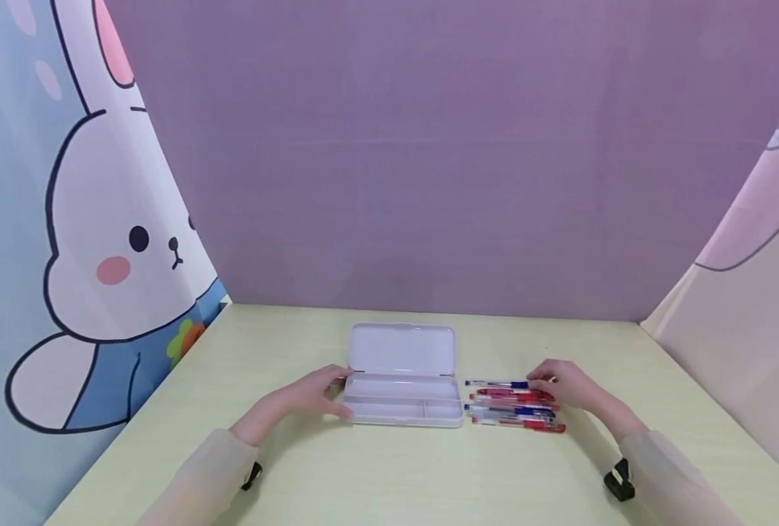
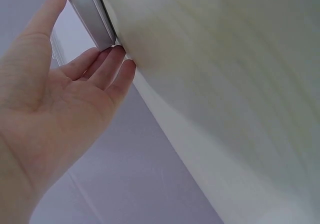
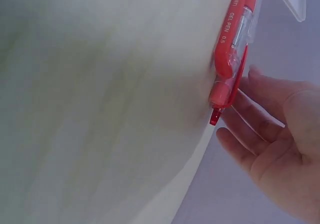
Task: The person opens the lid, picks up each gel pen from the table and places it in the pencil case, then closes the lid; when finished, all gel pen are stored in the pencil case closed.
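Note:
A white pencil case [image 1: 403,410] lies with its lid [image 1: 403,348] raised at the middle of the table. My left hand [image 1: 313,394] holds its left end, thumb at the front corner and fingers at the back; the left wrist view shows this hand [image 2: 65,94] against the case's edge [image 2: 95,19]. To the right of the case lie several red and blue gel pens [image 1: 514,413]. My right hand [image 1: 563,381] pinches the cap end of the farthest one, a blue pen [image 1: 495,383]. In the right wrist view, red pens [image 3: 225,59] hide some fingertips of this hand [image 3: 280,129].
The pale wooden table [image 1: 403,475] ends at a purple panel [image 1: 416,161] behind the case. A cloth with a cartoon rabbit [image 1: 120,219] hangs at the left, and a pink and cream cloth [image 1: 745,307] at the right. The case's tray has several compartments.

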`<state>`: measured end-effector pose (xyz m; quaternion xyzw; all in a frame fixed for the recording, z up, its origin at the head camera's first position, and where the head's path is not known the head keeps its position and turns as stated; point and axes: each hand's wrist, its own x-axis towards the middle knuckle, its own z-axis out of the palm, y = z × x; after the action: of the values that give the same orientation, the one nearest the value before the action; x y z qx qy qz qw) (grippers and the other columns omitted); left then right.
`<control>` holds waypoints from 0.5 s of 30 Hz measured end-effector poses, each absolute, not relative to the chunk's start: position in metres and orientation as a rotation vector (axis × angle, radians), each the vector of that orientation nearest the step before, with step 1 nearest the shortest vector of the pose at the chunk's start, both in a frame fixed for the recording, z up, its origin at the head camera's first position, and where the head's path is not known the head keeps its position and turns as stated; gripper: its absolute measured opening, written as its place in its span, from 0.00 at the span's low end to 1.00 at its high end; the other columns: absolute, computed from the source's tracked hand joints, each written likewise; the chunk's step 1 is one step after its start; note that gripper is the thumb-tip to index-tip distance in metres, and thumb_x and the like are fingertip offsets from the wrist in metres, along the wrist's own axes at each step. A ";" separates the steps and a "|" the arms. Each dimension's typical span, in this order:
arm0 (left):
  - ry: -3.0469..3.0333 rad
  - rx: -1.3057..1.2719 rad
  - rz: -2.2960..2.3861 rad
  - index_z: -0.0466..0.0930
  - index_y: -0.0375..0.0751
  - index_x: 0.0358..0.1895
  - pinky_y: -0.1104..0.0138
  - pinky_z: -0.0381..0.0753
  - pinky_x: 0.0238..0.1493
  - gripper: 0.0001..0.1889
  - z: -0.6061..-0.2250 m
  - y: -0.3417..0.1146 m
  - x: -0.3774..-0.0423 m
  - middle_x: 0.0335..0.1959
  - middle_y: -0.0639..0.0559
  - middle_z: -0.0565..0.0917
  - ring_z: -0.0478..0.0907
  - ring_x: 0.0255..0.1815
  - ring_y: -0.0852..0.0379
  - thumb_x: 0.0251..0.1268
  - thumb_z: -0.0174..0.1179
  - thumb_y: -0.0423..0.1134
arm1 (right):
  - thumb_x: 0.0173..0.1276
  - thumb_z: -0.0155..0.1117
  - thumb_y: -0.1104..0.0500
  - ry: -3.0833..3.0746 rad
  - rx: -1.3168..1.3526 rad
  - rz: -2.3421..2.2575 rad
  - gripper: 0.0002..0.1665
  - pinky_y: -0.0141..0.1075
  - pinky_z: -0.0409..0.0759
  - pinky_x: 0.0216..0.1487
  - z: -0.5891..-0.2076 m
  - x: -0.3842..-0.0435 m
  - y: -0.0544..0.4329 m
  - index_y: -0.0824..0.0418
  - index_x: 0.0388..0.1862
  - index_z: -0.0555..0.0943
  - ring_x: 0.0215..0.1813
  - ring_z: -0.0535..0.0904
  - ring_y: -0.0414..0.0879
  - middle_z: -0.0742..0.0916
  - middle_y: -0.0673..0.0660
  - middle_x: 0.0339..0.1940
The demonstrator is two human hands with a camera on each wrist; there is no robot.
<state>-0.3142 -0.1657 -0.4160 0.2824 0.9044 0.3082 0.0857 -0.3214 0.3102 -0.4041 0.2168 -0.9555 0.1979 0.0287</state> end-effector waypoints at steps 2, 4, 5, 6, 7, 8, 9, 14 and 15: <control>2.691 0.850 0.923 0.64 0.28 0.64 0.47 0.68 0.63 0.42 -0.416 -0.165 -0.314 0.58 0.36 0.73 0.71 0.59 0.41 0.49 0.71 0.47 | 0.62 0.63 0.62 -2.951 0.682 0.600 0.09 0.38 0.80 0.39 -0.405 -0.321 0.311 0.66 0.39 0.85 0.37 0.79 0.46 0.86 0.56 0.35; 2.689 0.854 0.922 0.64 0.28 0.64 0.48 0.68 0.63 0.42 -0.416 -0.165 -0.313 0.58 0.37 0.73 0.71 0.59 0.41 0.49 0.71 0.47 | 0.63 0.63 0.63 -2.952 0.696 0.589 0.09 0.38 0.80 0.38 -0.406 -0.321 0.312 0.65 0.38 0.86 0.37 0.79 0.46 0.85 0.55 0.35; 2.686 0.850 0.925 0.64 0.28 0.64 0.48 0.68 0.63 0.42 -0.416 -0.165 -0.313 0.58 0.37 0.73 0.71 0.59 0.41 0.49 0.71 0.47 | 0.63 0.63 0.63 -2.951 0.701 0.585 0.09 0.38 0.80 0.38 -0.406 -0.322 0.312 0.65 0.38 0.86 0.37 0.79 0.46 0.85 0.55 0.35; 2.686 0.852 0.923 0.64 0.28 0.64 0.48 0.68 0.63 0.42 -0.416 -0.165 -0.313 0.57 0.37 0.74 0.71 0.58 0.41 0.49 0.71 0.47 | 0.63 0.63 0.63 -2.949 0.698 0.581 0.09 0.38 0.80 0.38 -0.407 -0.322 0.312 0.66 0.38 0.86 0.37 0.79 0.45 0.85 0.55 0.34; 2.684 0.848 0.928 0.64 0.28 0.64 0.48 0.68 0.63 0.42 -0.416 -0.166 -0.313 0.57 0.37 0.73 0.71 0.59 0.41 0.49 0.71 0.47 | 0.63 0.63 0.64 -2.949 0.696 0.572 0.09 0.38 0.80 0.38 -0.408 -0.323 0.313 0.66 0.38 0.86 0.36 0.78 0.45 0.85 0.55 0.34; 2.688 0.850 0.921 0.64 0.28 0.64 0.48 0.69 0.63 0.42 -0.415 -0.166 -0.313 0.57 0.37 0.73 0.71 0.59 0.41 0.49 0.71 0.47 | 0.63 0.63 0.64 -2.949 0.690 0.563 0.09 0.38 0.79 0.38 -0.409 -0.324 0.313 0.66 0.39 0.86 0.36 0.78 0.45 0.85 0.54 0.33; 2.687 0.849 0.920 0.64 0.27 0.64 0.48 0.68 0.63 0.42 -0.415 -0.166 -0.313 0.57 0.37 0.73 0.71 0.59 0.41 0.49 0.71 0.47 | 0.63 0.63 0.64 -2.949 0.685 0.554 0.09 0.38 0.79 0.37 -0.410 -0.325 0.314 0.66 0.39 0.86 0.35 0.78 0.44 0.85 0.54 0.33; 2.684 0.850 0.932 0.64 0.27 0.64 0.47 0.67 0.64 0.42 -0.413 -0.166 -0.313 0.58 0.36 0.73 0.70 0.59 0.39 0.49 0.71 0.48 | 0.61 0.64 0.65 -2.949 0.650 0.509 0.08 0.36 0.77 0.35 -0.412 -0.328 0.314 0.66 0.37 0.86 0.32 0.75 0.42 0.83 0.52 0.30; 2.682 0.852 0.939 0.64 0.27 0.64 0.47 0.67 0.64 0.43 -0.413 -0.166 -0.313 0.58 0.35 0.73 0.70 0.59 0.39 0.49 0.71 0.49 | 0.61 0.64 0.65 -2.947 0.649 0.498 0.07 0.36 0.77 0.35 -0.412 -0.328 0.313 0.66 0.36 0.86 0.32 0.75 0.42 0.83 0.52 0.29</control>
<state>-0.3129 -0.1657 -0.4128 0.2860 0.9007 0.3152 0.0875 -0.3282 0.3135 -0.4123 0.2120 -0.9627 0.1628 0.0414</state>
